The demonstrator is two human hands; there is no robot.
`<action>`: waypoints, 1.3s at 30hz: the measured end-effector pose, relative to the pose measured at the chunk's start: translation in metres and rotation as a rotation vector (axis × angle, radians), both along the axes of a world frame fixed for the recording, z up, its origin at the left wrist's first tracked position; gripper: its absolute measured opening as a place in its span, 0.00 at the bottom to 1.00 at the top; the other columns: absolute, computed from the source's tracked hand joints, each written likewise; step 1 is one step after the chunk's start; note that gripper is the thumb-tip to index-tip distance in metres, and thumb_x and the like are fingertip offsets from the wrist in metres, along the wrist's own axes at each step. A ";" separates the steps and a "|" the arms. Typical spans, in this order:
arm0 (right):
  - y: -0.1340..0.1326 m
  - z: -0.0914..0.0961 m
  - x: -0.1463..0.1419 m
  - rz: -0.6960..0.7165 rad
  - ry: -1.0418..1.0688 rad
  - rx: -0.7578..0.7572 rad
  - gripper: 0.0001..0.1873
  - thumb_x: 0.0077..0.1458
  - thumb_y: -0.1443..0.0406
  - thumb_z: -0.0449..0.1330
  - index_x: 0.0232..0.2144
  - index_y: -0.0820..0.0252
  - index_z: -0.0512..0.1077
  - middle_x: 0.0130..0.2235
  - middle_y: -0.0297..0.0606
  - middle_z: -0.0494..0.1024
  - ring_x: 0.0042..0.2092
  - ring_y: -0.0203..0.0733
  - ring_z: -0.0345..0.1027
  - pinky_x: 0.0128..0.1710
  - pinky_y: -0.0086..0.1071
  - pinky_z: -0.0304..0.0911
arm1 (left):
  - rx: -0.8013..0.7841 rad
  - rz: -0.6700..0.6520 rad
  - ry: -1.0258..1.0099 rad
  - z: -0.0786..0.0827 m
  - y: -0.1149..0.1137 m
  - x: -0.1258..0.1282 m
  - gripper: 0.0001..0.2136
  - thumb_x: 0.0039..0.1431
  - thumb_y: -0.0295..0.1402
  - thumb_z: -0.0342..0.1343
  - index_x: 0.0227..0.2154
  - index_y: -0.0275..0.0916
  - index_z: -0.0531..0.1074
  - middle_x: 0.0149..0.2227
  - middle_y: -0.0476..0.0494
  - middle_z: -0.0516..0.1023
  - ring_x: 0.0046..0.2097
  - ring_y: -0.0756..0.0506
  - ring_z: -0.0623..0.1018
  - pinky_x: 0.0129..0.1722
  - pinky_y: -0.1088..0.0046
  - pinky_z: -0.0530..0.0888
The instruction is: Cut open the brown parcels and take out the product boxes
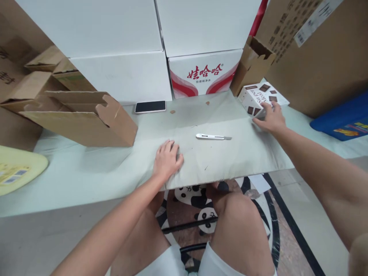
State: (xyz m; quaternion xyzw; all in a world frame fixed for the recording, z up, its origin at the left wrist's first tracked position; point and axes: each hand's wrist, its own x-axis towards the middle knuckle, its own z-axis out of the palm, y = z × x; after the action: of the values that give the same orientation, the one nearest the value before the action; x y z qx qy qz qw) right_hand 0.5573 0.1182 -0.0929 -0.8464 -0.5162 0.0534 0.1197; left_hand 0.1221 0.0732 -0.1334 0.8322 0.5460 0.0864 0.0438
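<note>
My left hand (167, 160) lies palm down on a grey flat cardboard sheet (212, 157) that covers the work surface, its fingers curled loosely and holding nothing. My right hand (270, 119) reaches to the far right and its fingers close on the near corner of a small white box with brown squares (258, 96). A white utility knife (213, 137) lies on the sheet between the two hands, touched by neither.
A folded brown carton (83, 115) lies at the left, a black phone (150, 106) behind it. White boxes, one with red print (205, 74), stand along the back. A small open brown box (254, 63) and a large brown carton (322, 53) stand at the right. My knees are under the edge.
</note>
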 end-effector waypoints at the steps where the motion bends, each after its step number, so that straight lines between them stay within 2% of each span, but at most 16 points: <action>1: 0.006 0.000 0.000 0.006 0.003 -0.009 0.41 0.57 0.57 0.62 0.69 0.53 0.53 0.74 0.54 0.41 0.73 0.59 0.42 0.69 0.52 0.50 | 0.001 0.000 0.001 -0.001 0.000 0.000 0.18 0.66 0.36 0.49 0.54 0.34 0.72 0.63 0.30 0.71 0.69 0.31 0.65 0.68 0.50 0.64; 4: 0.029 0.002 -0.003 0.011 0.020 -0.019 0.42 0.58 0.57 0.62 0.70 0.54 0.52 0.74 0.56 0.40 0.73 0.61 0.40 0.68 0.53 0.49 | -0.001 -0.003 0.005 -0.001 0.001 -0.001 0.17 0.66 0.36 0.50 0.53 0.34 0.73 0.63 0.30 0.71 0.69 0.31 0.65 0.67 0.49 0.65; 9: 0.068 -0.002 -0.008 -0.022 0.066 0.024 0.45 0.56 0.54 0.64 0.70 0.55 0.52 0.74 0.58 0.40 0.72 0.71 0.40 0.66 0.60 0.47 | 0.006 -0.003 0.018 -0.003 0.002 -0.002 0.17 0.66 0.36 0.50 0.53 0.35 0.73 0.63 0.30 0.72 0.69 0.32 0.66 0.67 0.49 0.66; 14: 0.101 -0.006 -0.013 0.012 0.089 0.059 0.46 0.54 0.55 0.66 0.70 0.55 0.53 0.74 0.57 0.40 0.72 0.71 0.38 0.65 0.62 0.46 | 0.028 -0.022 0.016 -0.006 0.003 -0.006 0.17 0.65 0.36 0.51 0.52 0.35 0.73 0.62 0.30 0.72 0.68 0.31 0.67 0.65 0.48 0.68; 20: 0.140 0.009 -0.025 0.017 0.058 -0.052 0.50 0.53 0.60 0.69 0.72 0.56 0.50 0.75 0.57 0.37 0.73 0.74 0.36 0.67 0.64 0.45 | 0.031 -0.031 0.026 -0.006 0.004 -0.008 0.16 0.65 0.36 0.51 0.51 0.35 0.74 0.60 0.30 0.74 0.67 0.31 0.68 0.64 0.47 0.69; 22: 0.146 0.011 -0.034 0.059 0.017 -0.009 0.51 0.54 0.65 0.67 0.73 0.55 0.48 0.76 0.57 0.33 0.74 0.72 0.37 0.67 0.62 0.48 | 0.023 -0.026 0.026 -0.005 0.004 -0.008 0.16 0.65 0.35 0.51 0.51 0.36 0.74 0.61 0.30 0.73 0.67 0.31 0.68 0.64 0.47 0.69; 24: 0.146 0.007 -0.048 0.084 -0.009 0.114 0.49 0.56 0.67 0.64 0.74 0.55 0.45 0.76 0.57 0.29 0.75 0.65 0.39 0.67 0.57 0.51 | 0.018 -0.021 0.026 -0.005 0.005 -0.008 0.16 0.64 0.36 0.51 0.51 0.36 0.74 0.61 0.30 0.73 0.67 0.31 0.68 0.64 0.48 0.69; 26: 0.140 -0.001 -0.068 0.116 0.005 0.194 0.47 0.57 0.67 0.62 0.73 0.57 0.45 0.76 0.57 0.30 0.75 0.61 0.42 0.68 0.53 0.54 | 0.015 -0.021 0.026 -0.006 0.005 -0.008 0.16 0.64 0.36 0.52 0.51 0.36 0.74 0.61 0.30 0.73 0.67 0.31 0.68 0.64 0.48 0.68; 29: 0.124 -0.009 -0.103 0.299 0.038 0.160 0.45 0.53 0.68 0.63 0.70 0.56 0.54 0.76 0.52 0.41 0.74 0.62 0.47 0.68 0.55 0.57 | 0.007 -0.014 0.020 -0.006 0.004 -0.006 0.16 0.65 0.36 0.52 0.52 0.36 0.74 0.62 0.31 0.73 0.68 0.32 0.67 0.65 0.49 0.67; 32: 0.102 -0.003 -0.140 0.548 0.030 0.138 0.40 0.53 0.68 0.61 0.68 0.58 0.59 0.74 0.51 0.50 0.72 0.62 0.53 0.68 0.57 0.58 | -0.017 0.006 0.014 -0.004 0.002 -0.003 0.17 0.66 0.37 0.52 0.53 0.37 0.73 0.63 0.32 0.72 0.69 0.33 0.66 0.66 0.50 0.66; 36: 0.071 0.025 -0.204 0.884 0.022 0.189 0.34 0.54 0.68 0.58 0.64 0.60 0.64 0.69 0.51 0.62 0.70 0.58 0.58 0.69 0.55 0.58 | -0.025 0.007 -0.024 0.000 -0.006 0.001 0.18 0.66 0.39 0.52 0.54 0.38 0.73 0.64 0.34 0.70 0.69 0.34 0.65 0.68 0.53 0.64; 39: 0.051 0.051 -0.272 1.120 0.025 0.219 0.31 0.57 0.66 0.58 0.63 0.58 0.65 0.67 0.49 0.66 0.68 0.56 0.61 0.68 0.54 0.60 | -0.009 0.006 -0.072 0.000 -0.010 -0.001 0.18 0.65 0.38 0.53 0.54 0.38 0.73 0.65 0.35 0.70 0.69 0.35 0.65 0.68 0.54 0.63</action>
State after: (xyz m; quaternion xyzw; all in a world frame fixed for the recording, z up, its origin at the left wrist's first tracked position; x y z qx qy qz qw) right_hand 0.2849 0.1692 -0.0418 -0.4255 -0.8871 0.0648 0.1665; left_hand 0.1216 0.0630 -0.1332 0.8267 0.5469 0.1142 0.0668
